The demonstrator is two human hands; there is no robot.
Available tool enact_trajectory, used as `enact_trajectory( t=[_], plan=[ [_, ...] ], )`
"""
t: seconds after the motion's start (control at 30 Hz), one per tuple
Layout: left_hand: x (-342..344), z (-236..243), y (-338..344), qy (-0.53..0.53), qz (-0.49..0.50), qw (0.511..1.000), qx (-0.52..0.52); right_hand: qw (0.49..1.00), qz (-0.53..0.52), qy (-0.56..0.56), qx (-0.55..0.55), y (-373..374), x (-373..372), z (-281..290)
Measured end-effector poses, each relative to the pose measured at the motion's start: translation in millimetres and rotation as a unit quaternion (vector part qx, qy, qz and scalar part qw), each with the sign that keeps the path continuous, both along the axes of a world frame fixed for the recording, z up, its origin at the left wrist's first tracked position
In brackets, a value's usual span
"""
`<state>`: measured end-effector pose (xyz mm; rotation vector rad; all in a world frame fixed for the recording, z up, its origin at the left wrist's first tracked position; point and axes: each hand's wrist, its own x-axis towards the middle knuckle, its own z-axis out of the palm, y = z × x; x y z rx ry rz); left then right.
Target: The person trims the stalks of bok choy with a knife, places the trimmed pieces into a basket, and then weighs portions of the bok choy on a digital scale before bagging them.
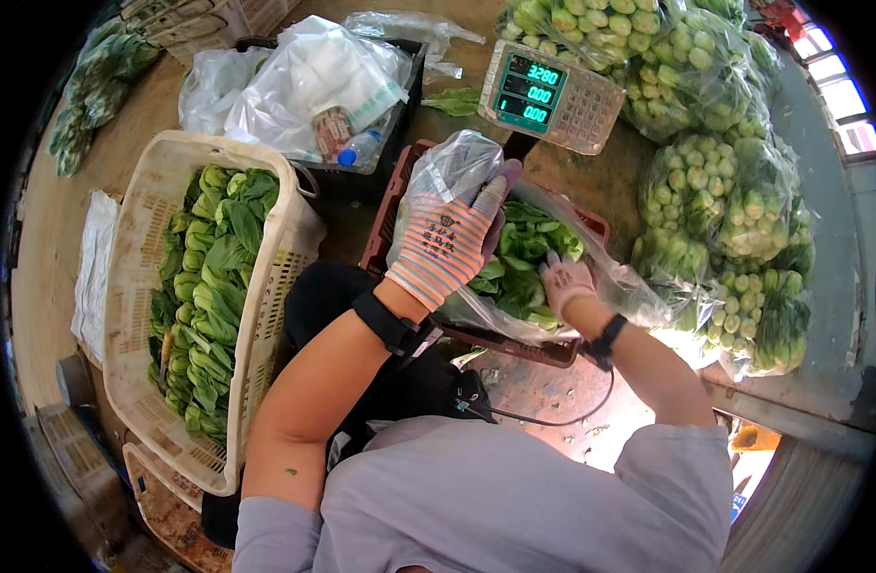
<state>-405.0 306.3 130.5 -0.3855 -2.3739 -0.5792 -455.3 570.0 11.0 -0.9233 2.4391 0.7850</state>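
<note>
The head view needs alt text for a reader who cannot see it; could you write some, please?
Seen from above, a person's gloved left hand holds open a clear plastic bag of leafy greens while the gloved right hand reaches inside. A cream basket of greens stands at left, with a scale and filled bags beyond.

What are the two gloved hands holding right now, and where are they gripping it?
Left hand grips the clear plastic bag of leafy greens by its upper left side near the mouth. Right hand reaches into the bag, on the greens.
</note>
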Motion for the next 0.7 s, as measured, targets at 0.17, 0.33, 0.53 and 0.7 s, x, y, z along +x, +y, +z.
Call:
enact_trajectory(
  t=[0.17,0.33,0.53,0.7],
  plan=[
    [3.9,5.1,-3.6,-0.010,-0.016,1.000,-0.017,0.992,-0.044,-0.073,0.096,-37.3,-40.2,-15.1],
    [8.3,-0.6,-10.4,-0.065,-0.004,0.995,0.071,0.997,0.000,0.038,-0.071,-12.7,14.7,-26.0],
    [10.5,-1.4,-8.9,-0.019,0.048,0.998,0.036,0.985,-0.167,-0.047,-0.014,-33.9,15.6,27.1],
    [9.2,-6.6,-8.7,-0.043,0.042,0.998,-0.017,0.944,-0.297,0.015,-0.142,-18.5,3.5,33.3]
  ],
)
